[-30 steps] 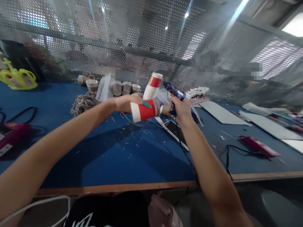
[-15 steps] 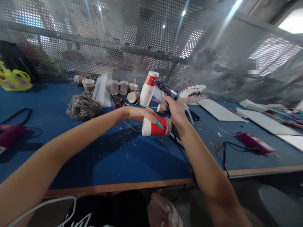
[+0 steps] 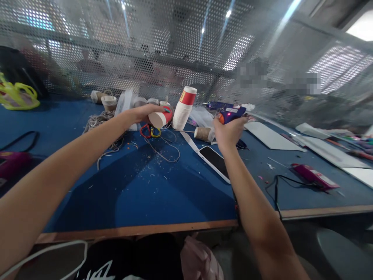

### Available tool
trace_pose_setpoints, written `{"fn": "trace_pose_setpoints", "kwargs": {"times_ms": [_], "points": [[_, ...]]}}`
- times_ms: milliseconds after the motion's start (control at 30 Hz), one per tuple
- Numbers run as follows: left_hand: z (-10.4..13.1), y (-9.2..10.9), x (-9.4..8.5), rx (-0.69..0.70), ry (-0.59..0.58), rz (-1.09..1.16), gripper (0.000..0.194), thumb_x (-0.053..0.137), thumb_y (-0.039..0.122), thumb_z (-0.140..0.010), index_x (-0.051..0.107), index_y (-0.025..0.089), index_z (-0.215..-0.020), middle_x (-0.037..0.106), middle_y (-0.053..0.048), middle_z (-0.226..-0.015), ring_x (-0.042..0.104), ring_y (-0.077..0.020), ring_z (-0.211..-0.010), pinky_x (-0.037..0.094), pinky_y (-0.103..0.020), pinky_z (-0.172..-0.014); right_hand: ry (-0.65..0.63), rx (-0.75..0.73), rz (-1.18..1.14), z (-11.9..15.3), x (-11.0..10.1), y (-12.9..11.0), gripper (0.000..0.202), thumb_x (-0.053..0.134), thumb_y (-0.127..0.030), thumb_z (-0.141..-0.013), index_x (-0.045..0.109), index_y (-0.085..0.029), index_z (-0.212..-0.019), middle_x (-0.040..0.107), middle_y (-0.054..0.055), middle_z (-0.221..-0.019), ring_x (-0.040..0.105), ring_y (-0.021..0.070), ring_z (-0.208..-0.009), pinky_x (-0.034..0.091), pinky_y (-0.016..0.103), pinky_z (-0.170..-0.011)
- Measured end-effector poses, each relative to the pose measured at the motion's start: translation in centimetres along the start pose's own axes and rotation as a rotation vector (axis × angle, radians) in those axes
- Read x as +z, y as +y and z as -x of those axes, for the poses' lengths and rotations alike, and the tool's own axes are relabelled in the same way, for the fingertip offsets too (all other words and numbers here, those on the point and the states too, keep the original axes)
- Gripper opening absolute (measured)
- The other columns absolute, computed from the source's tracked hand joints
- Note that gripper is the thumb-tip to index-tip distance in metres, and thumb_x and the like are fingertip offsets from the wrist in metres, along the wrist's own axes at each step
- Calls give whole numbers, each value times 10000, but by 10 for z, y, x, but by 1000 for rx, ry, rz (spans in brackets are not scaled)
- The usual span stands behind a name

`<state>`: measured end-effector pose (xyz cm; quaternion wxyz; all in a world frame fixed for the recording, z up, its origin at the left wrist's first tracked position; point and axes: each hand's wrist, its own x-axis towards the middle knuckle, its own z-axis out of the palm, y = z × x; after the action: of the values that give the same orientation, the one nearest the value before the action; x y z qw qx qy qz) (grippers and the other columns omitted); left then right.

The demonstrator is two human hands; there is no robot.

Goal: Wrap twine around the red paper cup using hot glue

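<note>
My left hand (image 3: 148, 112) is closed around a red and white paper cup (image 3: 157, 119), tilted with its pale round end toward me; the grey cord on its other end is hidden. Just right of it stands a tall stack of paper cups (image 3: 183, 111), red at the top. My right hand (image 3: 229, 132) grips a dark blue glue gun (image 3: 230, 112) with a small red light, its nozzle pointing left. Below the glue gun lies a twine-wrapped cup (image 3: 202, 133). Scissors with red and yellow handles (image 3: 150, 131) rest under the left hand's cup.
A phone (image 3: 214, 161) lies left of my right forearm. Grey cord (image 3: 99, 122) is heaped behind my left forearm. Wrapped cups (image 3: 108, 103) stand along the perforated metal screen. White boards (image 3: 272, 135) and a purple box with a black cable (image 3: 314, 175) are at right.
My left hand has carried the cup left and away from me, uncovering the scissors and loose cord. My right hand has raised the glue gun slightly to the right, uncovering the phone.
</note>
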<state>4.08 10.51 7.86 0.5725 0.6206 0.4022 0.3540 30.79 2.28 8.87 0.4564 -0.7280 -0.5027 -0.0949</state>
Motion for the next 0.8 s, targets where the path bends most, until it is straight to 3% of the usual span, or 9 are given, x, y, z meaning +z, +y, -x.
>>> {"fn": "trace_pose_setpoints", "kwargs": {"times_ms": [67, 167, 267, 333, 433, 533, 667, 800], "points": [[-1, -1, -4, 12, -13, -115, 285, 723, 324, -688, 721, 151, -916, 674, -98, -741, 636, -258, -738, 489, -336, -641, 50, 55, -8, 9, 0, -8, 500, 634, -324, -715, 417, -135, -1123, 614, 198, -1051, 609, 341, -1079, 498, 460, -864], [6, -2, -10, 80, -43, -279, 293, 784, 310, -638, 747, 196, -904, 683, -64, -779, 630, -229, -737, 472, -286, -625, 34, 14, -66, 21, 3, -18, 580, 701, -408, -677, 412, -138, -1099, 613, 201, -1070, 602, 332, -1087, 485, 446, -896], [20, -2, -13, 142, 35, -290, 310, 790, 290, -640, 742, 186, -928, 681, -64, -820, 635, -228, -783, 464, -255, -615, 3, 11, -133, 27, 8, -19, 661, 770, -462, -590, 417, -170, -1065, 616, 169, -1068, 595, 332, -1086, 486, 457, -891], [32, -3, -11, 150, 85, -150, 346, 746, 292, -699, 707, 180, -1025, 682, -77, -868, 645, -233, -796, 474, -262, -612, -50, 30, -207, 29, 12, -17, 643, 787, -461, -560, 437, -187, -1024, 629, 136, -1019, 609, 318, -1039, 504, 444, -846], [53, -12, -3, 136, 70, 165, 526, 703, 273, -759, 562, 228, -1264, 677, -72, -991, 651, -209, -789, 512, -295, -653, -152, 64, -350, 34, 16, -17, 519, 774, -431, -577, 473, -213, -939, 635, 67, -847, 641, 269, -856, 529, 388, -693], [76, -28, 7, 174, 34, 366, 615, 721, 264, -727, 496, 253, -1299, 659, -57, -1060, 647, -188, -812, 524, -304, -697, -248, 99, -464, 44, 21, -22, 420, 745, -406, -606, 479, -236, -884, 580, -4, -670, 614, 215, -654, 501, 341, -550], [96, -54, 14, 212, 36, 417, 763, 817, 267, -643, 439, 308, -1304, 669, -27, -1039, 653, -204, -857, 527, -344, -771, -294, 104, -508, 62, 26, -32, 406, 732, -381, -581, 429, -247, -815, 507, -58, -578, 540, 163, -494, 463, 320, -461], [103, -78, 15, 272, 115, 430, 789, 868, 233, -587, 450, 306, -1252, 676, -25, -1028, 660, -240, -927, 526, -422, -845, -324, 83, -523, 80, 27, -37, 462, 727, -408, -562, 358, -260, -799, 498, -73, -569, 497, 142, -437, 448, 324, -431]]}}
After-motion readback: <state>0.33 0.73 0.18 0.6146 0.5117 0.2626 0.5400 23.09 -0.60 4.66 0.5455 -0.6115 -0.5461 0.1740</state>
